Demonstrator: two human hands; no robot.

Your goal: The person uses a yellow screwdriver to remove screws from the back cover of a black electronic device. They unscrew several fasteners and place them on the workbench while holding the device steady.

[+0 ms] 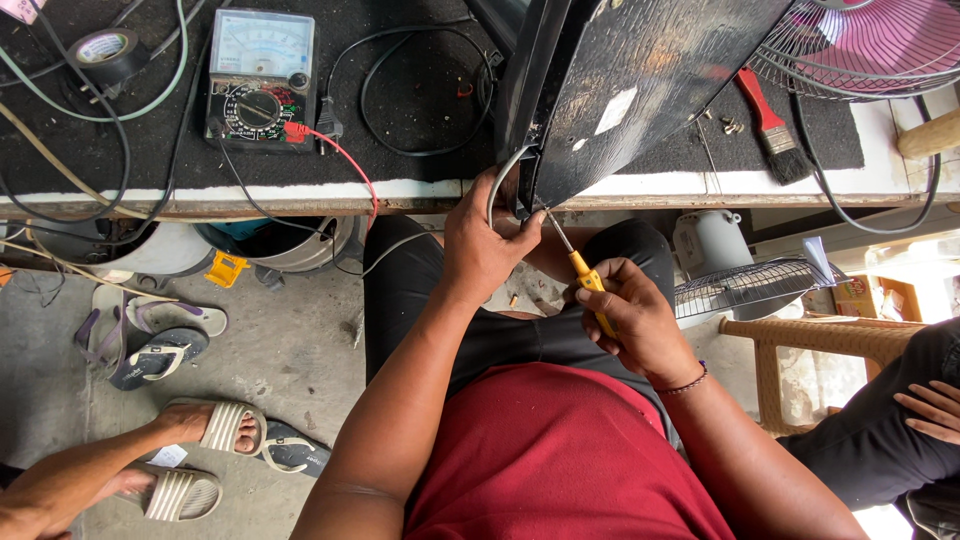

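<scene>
A black fan base leans over the front edge of the workbench, tilted up on its side. My left hand grips its lower edge, where a grey cable curls out. My right hand is closed on a yellow-handled screwdriver, whose thin shaft points up to the base's bottom corner next to my left fingers. Both hands are over my lap, just below the bench edge.
On the bench's black mat lie an analogue multimeter with red and black leads, a tape roll, a red-handled brush and loose screws. A pink fan stands at right. Another person's sandalled feet rest at left, another's hand at right.
</scene>
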